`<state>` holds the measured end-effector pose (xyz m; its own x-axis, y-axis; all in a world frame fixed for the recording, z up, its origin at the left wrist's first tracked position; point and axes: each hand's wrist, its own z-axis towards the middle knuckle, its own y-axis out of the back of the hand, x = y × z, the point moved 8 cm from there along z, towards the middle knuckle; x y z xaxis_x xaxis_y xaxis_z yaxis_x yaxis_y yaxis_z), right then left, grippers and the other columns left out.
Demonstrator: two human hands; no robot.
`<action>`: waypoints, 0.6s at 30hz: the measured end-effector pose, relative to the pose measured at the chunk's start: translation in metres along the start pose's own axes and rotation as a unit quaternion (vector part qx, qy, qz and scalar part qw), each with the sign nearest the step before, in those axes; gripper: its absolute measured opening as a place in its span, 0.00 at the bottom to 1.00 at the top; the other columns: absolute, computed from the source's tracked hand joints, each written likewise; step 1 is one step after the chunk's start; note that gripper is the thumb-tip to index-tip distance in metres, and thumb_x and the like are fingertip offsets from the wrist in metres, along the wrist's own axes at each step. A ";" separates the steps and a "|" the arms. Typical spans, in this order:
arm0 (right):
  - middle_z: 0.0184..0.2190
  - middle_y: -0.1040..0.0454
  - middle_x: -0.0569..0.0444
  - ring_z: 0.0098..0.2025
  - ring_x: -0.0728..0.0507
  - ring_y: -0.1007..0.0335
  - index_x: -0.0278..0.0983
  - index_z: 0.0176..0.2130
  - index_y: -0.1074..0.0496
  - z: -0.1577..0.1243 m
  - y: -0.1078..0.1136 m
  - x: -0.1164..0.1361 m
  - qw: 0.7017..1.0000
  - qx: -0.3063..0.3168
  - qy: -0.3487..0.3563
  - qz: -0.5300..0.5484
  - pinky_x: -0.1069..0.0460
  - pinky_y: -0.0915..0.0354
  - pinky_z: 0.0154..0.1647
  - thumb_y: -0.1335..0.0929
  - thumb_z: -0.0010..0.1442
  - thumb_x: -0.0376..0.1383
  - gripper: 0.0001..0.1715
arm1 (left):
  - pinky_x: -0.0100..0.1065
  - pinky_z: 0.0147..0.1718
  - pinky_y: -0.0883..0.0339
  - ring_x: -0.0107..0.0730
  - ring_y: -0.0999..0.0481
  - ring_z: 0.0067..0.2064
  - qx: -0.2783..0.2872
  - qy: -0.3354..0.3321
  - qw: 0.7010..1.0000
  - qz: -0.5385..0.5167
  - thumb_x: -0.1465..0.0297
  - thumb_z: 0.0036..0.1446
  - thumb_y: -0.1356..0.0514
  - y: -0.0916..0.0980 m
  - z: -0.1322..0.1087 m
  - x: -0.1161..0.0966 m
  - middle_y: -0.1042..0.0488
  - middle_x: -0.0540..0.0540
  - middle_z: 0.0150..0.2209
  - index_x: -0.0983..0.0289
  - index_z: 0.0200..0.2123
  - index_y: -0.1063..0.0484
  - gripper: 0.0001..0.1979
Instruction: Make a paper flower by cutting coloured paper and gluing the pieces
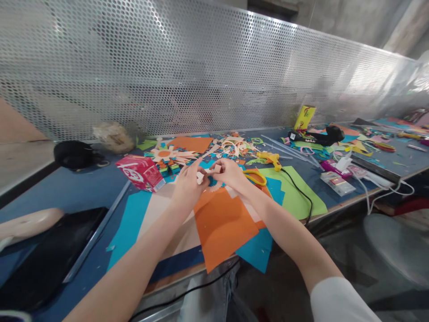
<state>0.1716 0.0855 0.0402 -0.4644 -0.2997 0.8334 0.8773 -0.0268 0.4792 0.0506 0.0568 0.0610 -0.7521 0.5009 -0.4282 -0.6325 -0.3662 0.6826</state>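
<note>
Above the middle of the blue worktable (77,188), the two bare hands meet fingertip to fingertip. The left hand (189,181) and the right hand (229,172) both pinch a small pale paper piece (201,177) between thumb and fingers. It is thin, matte card, and too much of it is covered to tell its outline. It is held just over a loose stack of flat coloured sheets: an orange sheet (223,223) with crisp straight edges that overhangs the table's near edge, a teal sheet (129,223) to the left, a peach sheet (161,214) between them and a green sheet (295,197) to the right.

Just beside the right hand lie yellow-handled scissors (256,176), their looped grips resting on the paper. Past them sits a yellow glue gun (271,158), and its black cord (301,192) snakes across the green sheet and off the edge. A glossy red carton (140,172) lies tilted on its side near the left hand. Behind it is a paper flower (166,154) with pointed cream petals and an orange centre, and a heap of curled paper strips (237,145) lies further right. A perforated metal panel (201,67) — shiny, dotted with small round holes — walls off the back of the table. At far left a flat black tray (50,255) rests on the surface.
</note>
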 end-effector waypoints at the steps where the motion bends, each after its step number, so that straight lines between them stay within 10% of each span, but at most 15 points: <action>1: 0.23 0.35 0.60 0.27 0.50 0.38 0.36 0.30 0.33 -0.001 0.001 0.000 1.000 -0.001 -0.001 -0.008 0.56 0.42 0.26 0.34 0.41 0.28 0.11 | 0.41 0.42 0.36 0.41 0.30 0.40 -0.003 0.010 1.000 0.000 0.74 0.46 0.44 0.003 0.001 0.003 0.25 0.55 0.33 0.64 0.50 0.36 0.24; 8: 0.19 0.39 0.62 0.22 0.51 0.42 0.36 0.34 0.33 -0.001 0.009 -0.002 1.000 -0.017 -0.009 0.000 0.57 0.46 0.23 0.35 0.45 0.30 0.12 | 0.38 0.37 0.33 0.34 0.29 0.32 -0.048 0.124 0.987 -0.092 0.70 0.48 0.44 0.030 0.003 0.035 0.26 0.54 0.32 0.63 0.51 0.35 0.23; 18: 0.22 0.37 0.61 0.24 0.51 0.40 0.36 0.33 0.34 -0.001 0.005 0.010 0.998 0.013 0.042 0.037 0.57 0.43 0.26 0.35 0.46 0.30 0.10 | 0.34 0.37 0.34 0.30 0.31 0.33 -0.007 -0.017 0.995 -0.100 0.65 0.52 0.43 0.016 -0.004 0.003 0.26 0.53 0.33 0.62 0.53 0.38 0.24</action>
<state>0.1713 0.0811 0.0501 -0.3854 -0.3782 0.8417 0.9051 0.0226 0.4247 0.0374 0.0500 0.0680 -0.6044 0.5913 -0.5340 -0.7714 -0.2666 0.5778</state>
